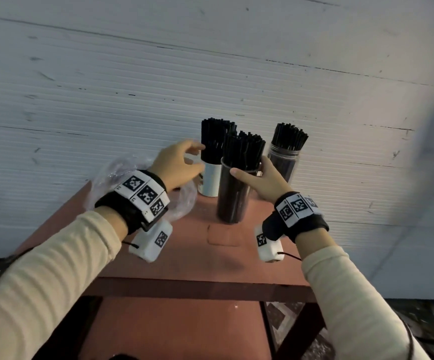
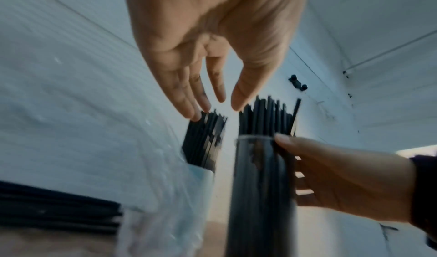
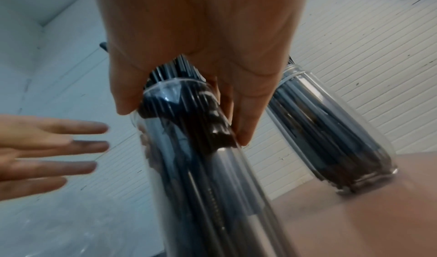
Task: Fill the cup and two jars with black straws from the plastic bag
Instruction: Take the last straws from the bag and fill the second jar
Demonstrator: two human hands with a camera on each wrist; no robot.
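Three containers packed with black straws [image 1: 244,149] stand on a red-brown table [image 1: 184,255]. A white cup [image 1: 210,181] is at the back left, a clear jar [image 1: 232,196] in front, a second clear jar [image 1: 283,165] at the back right. My right hand [image 1: 260,180] grips the front jar [image 3: 212,176] just below its rim, thumb on the left side. My left hand [image 1: 182,165] hovers open by the cup's straws [image 2: 203,141], fingers [image 2: 196,96] straight, holding nothing. A clear plastic bag [image 1: 122,172] lies under the left wrist with black straws [image 2: 59,210] inside.
A white ribbed wall [image 1: 158,87] rises right behind the containers. The table's front edge [image 1: 197,287] runs below my wrists, with a lower shelf [image 1: 171,331] beneath. Patterned floor [image 1: 288,315] shows at the right.
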